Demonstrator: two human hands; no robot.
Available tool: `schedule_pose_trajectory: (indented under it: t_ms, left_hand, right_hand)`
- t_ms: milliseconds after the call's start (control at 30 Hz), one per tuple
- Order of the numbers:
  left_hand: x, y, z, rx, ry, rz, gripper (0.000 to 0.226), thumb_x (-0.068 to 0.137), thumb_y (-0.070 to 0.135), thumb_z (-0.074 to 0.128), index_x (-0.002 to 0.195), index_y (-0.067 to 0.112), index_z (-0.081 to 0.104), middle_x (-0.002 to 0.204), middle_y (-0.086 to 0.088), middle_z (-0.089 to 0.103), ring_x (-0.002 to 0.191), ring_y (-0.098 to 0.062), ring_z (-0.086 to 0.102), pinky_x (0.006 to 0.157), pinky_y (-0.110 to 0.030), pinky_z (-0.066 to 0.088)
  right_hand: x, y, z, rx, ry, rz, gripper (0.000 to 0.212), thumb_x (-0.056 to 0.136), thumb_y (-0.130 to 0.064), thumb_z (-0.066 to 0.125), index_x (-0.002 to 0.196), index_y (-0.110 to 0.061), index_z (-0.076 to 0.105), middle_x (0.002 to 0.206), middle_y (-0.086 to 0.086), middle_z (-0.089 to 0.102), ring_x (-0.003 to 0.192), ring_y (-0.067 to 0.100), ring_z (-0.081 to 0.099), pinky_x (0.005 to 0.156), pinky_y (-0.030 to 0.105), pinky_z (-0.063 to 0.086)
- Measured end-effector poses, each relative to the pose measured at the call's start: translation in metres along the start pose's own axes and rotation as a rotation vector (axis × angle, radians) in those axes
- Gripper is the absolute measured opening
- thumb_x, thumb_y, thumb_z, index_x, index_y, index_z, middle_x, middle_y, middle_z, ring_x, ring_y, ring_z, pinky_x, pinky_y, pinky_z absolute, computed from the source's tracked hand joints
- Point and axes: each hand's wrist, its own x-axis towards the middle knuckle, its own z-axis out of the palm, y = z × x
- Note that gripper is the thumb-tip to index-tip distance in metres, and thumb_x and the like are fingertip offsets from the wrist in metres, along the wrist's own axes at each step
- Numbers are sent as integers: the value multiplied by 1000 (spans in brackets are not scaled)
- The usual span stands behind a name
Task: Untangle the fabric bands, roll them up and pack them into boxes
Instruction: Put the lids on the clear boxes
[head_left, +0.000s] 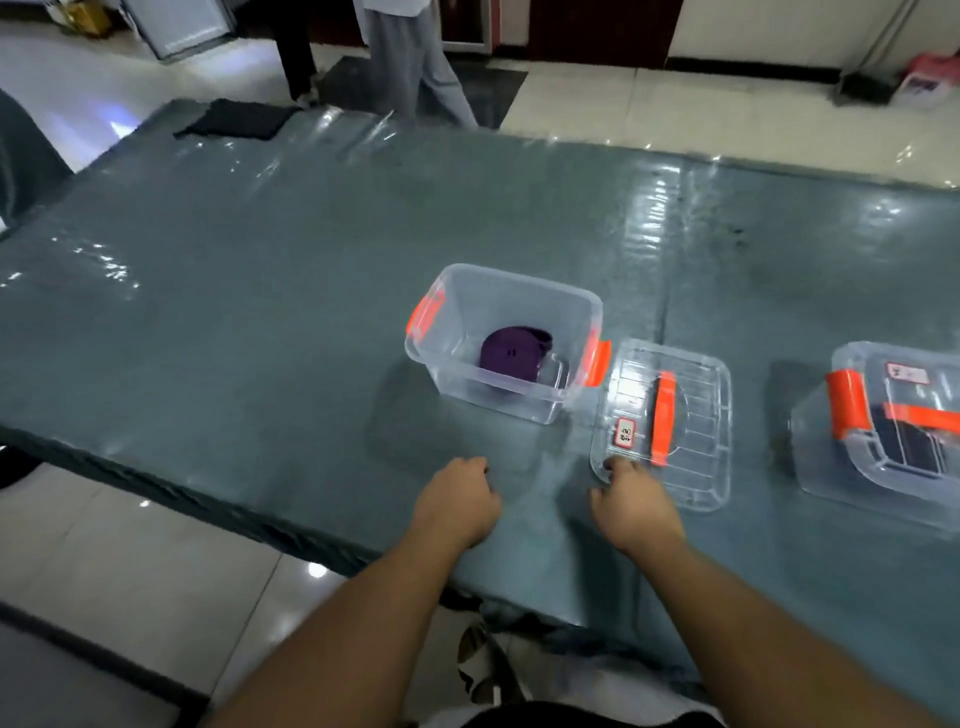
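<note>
a rolled purple band (514, 353) lies in an open clear box (524, 402). the left hand (460, 501) hovers, fingers loosely curled, holding nothing. the right hand (636, 501) touches the lid (701, 431); its grip cannot be told.

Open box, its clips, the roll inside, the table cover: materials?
Open box: clear glossy plastic, seemingly rigid; the table shows through.
Clips: opaque orange plastic, by their look.
Purple roll: matte woven fabric, probably.
Table cover: glossy grey-green film or vinyl; wrinkles and glare.
</note>
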Motion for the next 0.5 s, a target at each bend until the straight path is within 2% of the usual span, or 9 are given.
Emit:
schedule_pose_trajectory:
  t_ms: [233, 367, 500]
  left_hand:
    - [27, 21, 11, 64, -56, 67, 44, 100, 31, 50, 142, 20, 55, 140, -5, 55, 125, -27, 57, 104, -42, 50]
    - [44, 47, 23, 125, -108, 81, 42, 100, 31, 49, 140, 22, 56, 140, -3, 57, 125, -26, 58, 103, -43, 50]
    - [59, 74, 31, 188, -116, 108, 38, 99, 32, 50, 134, 22, 59, 135, -4, 59, 124, -26, 59, 101, -41, 51]
  right_hand:
    - [44, 35, -12, 61, 50, 154, 44, 95, -25, 59, 135, -7, 55, 133, 22, 61, 121, 44, 59, 102, 45, 49]
    - [85, 59, -21, 118, 65, 227, 34, 94, -22, 55, 122, -3, 59, 121, 24, 66, 112, 44, 63, 95, 46, 53]
    - [121, 71, -32, 159, 99, 249, 33, 93, -23, 58, 114, 1, 61, 118, 28, 67, 110, 45, 65, 93, 46, 53]
